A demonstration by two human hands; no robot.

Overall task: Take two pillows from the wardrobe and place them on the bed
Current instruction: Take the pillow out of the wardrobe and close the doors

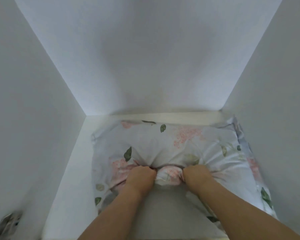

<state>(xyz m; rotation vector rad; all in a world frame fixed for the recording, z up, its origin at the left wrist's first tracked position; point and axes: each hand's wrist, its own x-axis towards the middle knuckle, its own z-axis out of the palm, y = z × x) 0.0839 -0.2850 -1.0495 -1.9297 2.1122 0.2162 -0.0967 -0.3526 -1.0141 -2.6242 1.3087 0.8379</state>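
A white pillow point(177, 144) printed with pink flowers and green leaves lies on the shelf inside the wardrobe point(151, 58). My left hand point(140, 177) grips a bunch of its fabric near the front edge. My right hand point(196, 175) grips another bunch a short way to the right. The cloth is puckered between the two fists. More of the same floral fabric shows beneath and to the right point(265, 193); whether it is a second pillow I cannot tell.
White side walls point(24, 118) close in on the left and on the right point(284, 101). A pale strip point(163, 117) runs along the back of the shelf. A blurred metal fitting point(7, 222) sits at the lower left.
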